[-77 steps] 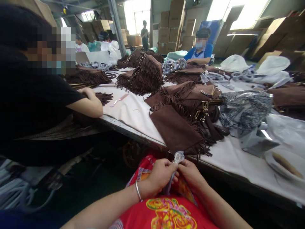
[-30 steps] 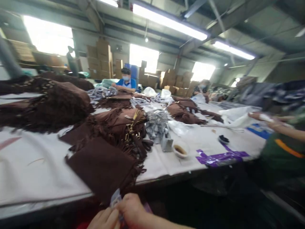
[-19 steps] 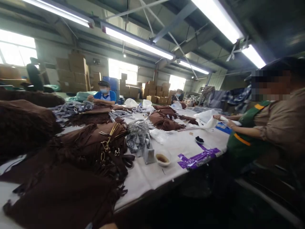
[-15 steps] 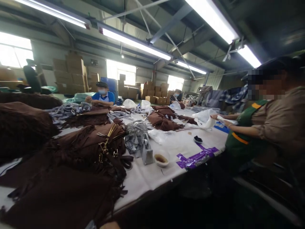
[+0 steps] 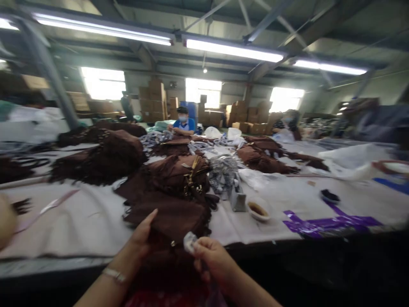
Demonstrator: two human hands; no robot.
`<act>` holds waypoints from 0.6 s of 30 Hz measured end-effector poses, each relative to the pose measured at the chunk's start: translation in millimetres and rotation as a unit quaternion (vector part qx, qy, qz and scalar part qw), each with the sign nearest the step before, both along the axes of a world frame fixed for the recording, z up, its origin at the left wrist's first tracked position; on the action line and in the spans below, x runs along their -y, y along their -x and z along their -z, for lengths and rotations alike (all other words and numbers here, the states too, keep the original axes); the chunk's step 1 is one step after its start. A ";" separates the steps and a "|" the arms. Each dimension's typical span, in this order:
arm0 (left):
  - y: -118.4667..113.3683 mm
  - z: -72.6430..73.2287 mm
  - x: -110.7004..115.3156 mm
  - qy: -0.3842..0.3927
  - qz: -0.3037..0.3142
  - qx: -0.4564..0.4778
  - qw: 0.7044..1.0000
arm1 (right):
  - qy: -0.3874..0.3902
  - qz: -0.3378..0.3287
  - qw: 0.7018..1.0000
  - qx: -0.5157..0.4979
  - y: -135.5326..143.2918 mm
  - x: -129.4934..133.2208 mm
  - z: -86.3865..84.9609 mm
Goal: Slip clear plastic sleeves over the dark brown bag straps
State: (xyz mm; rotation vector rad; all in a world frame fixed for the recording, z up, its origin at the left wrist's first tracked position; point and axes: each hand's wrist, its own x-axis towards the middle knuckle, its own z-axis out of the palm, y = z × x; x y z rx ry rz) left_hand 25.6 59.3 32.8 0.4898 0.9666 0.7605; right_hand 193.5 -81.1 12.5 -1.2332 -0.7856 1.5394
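A brown fringed bag (image 5: 172, 215) lies at the table's front edge, with a small shiny stud near its lower side. My left hand (image 5: 140, 238) grips its left side, thumb on top and the other fingers hidden. Just right of the bag, my right hand (image 5: 214, 258) is closed on a crumpled whitish cloth (image 5: 189, 242) that pokes out past the fingertips. Behind the bag is a pile of more brown bags (image 5: 162, 175) with gold-coloured clasps (image 5: 193, 179).
To the right stand a grey box (image 5: 238, 198), a bowl of brown liquid (image 5: 257, 211) and purple tape (image 5: 319, 224). Brown bags (image 5: 105, 155) are heaped at left. Someone in blue (image 5: 183, 123) sits across the table. A blurred hand (image 5: 6, 219) shows at the left edge.
My view has swung left, and the person at the right has left the picture. Both my hands have come into view, the left on the bag, the right with the cloth.
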 end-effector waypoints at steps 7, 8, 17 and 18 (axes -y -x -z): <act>-2.8 -13.9 -9.1 -0.119 -0.123 0.024 0.985 | -0.202 0.096 0.859 0.460 -45.3 -13.9 5.9; -3.9 -19.4 -6.0 -0.142 -0.137 0.027 0.980 | -0.244 0.146 0.808 0.517 -48.4 -17.2 4.8; -20.6 -62.6 3.0 -0.206 -0.200 0.051 0.957 | -0.227 0.110 0.909 0.333 0.3 -44.8 -9.1; -21.6 -64.3 3.1 -0.202 -0.201 0.050 0.957 | -0.216 0.109 0.922 0.301 4.1 -49.3 -9.0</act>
